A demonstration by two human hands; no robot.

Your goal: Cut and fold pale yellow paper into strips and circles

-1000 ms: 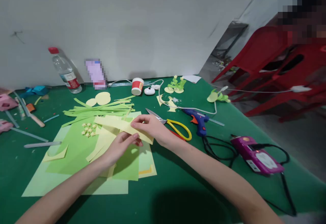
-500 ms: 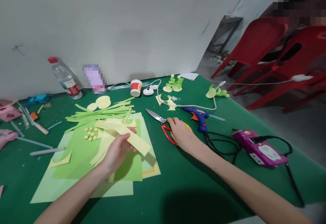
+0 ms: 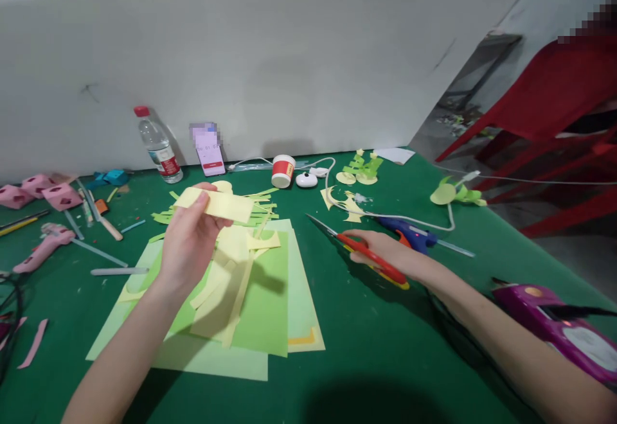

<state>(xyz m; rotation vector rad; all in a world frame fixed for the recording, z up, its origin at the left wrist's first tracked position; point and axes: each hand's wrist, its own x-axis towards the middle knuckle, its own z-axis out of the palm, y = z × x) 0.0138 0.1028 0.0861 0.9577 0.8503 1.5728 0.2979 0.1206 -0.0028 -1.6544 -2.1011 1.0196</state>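
Note:
A strip of pale yellow paper (image 3: pixel 224 206) is pinched in my left hand (image 3: pixel 187 241), raised over the paper pile. My right hand (image 3: pixel 380 249) grips a pair of scissors (image 3: pixel 373 260) with red and yellow handles; its blades look closed and point to the far left. Below my left hand lie pale yellow offcuts (image 3: pixel 216 295) on a bright green sheet (image 3: pixel 265 321), with paler green sheets (image 3: pixel 216 363) underneath. Thin green paper strips (image 3: pixel 263 209) lie behind, partly hidden by my left hand and the strip.
A blue glue gun (image 3: pixel 414 234) lies beyond my right hand, and a purple power strip (image 3: pixel 535 315) sits at the right. Along the back stand a water bottle (image 3: pixel 161 154), a phone (image 3: pixel 211 154) and a paper cup (image 3: pixel 283 171). A white cable (image 3: pixel 400 217) crosses the table. Finished-looking paper plants (image 3: pixel 364 168) stand behind.
My right hand has lifted the scissors off the table. My left hand has raised the yellow strip and moved it left and away from me. The view has turned left.

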